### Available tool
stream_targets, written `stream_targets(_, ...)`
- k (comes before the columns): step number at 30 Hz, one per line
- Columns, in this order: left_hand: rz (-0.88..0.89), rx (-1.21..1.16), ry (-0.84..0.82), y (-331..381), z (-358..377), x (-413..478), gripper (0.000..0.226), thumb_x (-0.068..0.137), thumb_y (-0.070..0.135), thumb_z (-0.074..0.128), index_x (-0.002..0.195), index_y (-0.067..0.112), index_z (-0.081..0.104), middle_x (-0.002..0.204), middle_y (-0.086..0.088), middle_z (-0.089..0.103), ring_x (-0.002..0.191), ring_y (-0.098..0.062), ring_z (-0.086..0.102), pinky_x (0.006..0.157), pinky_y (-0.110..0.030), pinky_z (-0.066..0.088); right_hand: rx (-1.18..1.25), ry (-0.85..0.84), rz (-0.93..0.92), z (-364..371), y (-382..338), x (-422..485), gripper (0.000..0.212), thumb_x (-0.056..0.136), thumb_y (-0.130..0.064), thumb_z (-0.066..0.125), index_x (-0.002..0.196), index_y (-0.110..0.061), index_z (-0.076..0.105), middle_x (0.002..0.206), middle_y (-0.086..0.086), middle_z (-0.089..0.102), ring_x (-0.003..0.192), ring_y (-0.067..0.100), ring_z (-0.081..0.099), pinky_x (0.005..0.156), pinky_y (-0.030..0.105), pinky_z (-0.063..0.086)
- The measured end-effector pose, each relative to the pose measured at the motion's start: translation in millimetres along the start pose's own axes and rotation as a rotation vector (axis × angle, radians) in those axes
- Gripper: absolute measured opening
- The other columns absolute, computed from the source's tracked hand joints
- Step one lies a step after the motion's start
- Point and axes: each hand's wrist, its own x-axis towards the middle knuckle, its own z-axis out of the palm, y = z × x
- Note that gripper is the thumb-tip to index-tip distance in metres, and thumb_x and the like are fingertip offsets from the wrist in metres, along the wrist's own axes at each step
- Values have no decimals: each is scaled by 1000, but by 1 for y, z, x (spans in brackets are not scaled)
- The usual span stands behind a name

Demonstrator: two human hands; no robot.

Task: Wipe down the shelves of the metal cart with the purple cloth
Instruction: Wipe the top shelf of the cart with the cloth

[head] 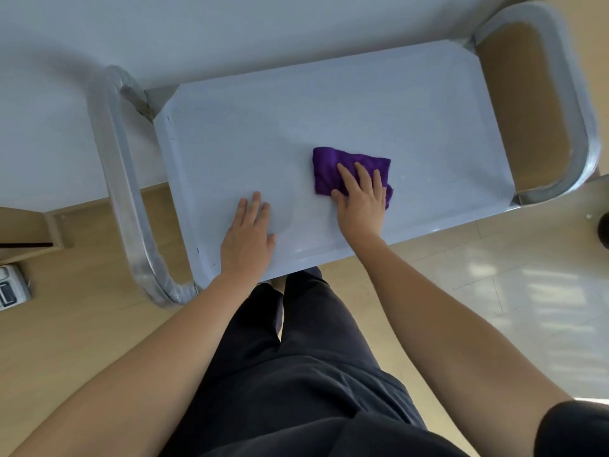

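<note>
The metal cart's top shelf (296, 127) is a pale grey tray seen from above, with tubular handles at its left (122, 179) and right (573, 120) ends. A folded purple cloth (333, 166) lies on the shelf, right of centre. My right hand (361, 199) presses flat on the cloth's near part, fingers spread over it. My left hand (248, 239) rests palm down on the bare shelf near its front edge, holding nothing. Lower shelves are hidden under the top one.
A white wall or panel (164, 37) stands right behind the cart. On the wooden floor at the left lie a grey device (11, 286) and a box edge (29, 232). A dark object (603, 225) sits at the right edge. My legs stand against the cart's front.
</note>
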Motion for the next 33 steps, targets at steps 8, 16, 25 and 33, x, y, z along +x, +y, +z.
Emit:
stream_targets(8,48,-121,14,-7,-2,-3,67,94,21,58,151,17,23,162,1,9,149,-24,6,109,-39,37,60,-43,-114,34,-62,-76,50,95,-33,56,143,-36,43,154,1,37,149,35,16,121,52,12)
stream_targets(16,-17,26,15,-32,-2,-40,56,95,24,54,146,16,33,161,-6,11,147,-28,11,109,-43,37,99,57,136,22,-33,-71,48,97,-32,54,144,-30,45,156,1,34,149,34,14,120,53,14)
stream_targets(25,-21,6,53,-39,4,-47,57,94,24,56,146,14,35,159,-11,17,147,-32,13,114,-46,32,47,-62,-223,46,-76,-101,47,97,-30,55,143,-31,45,154,4,38,148,36,17,121,53,15)
stream_targets(33,-9,47,32,-42,4,-46,58,98,27,47,150,16,24,162,-7,5,148,-29,6,117,-40,25,100,-3,106,33,-79,-51,47,99,-25,49,145,-29,41,159,2,28,150,35,10,121,53,7)
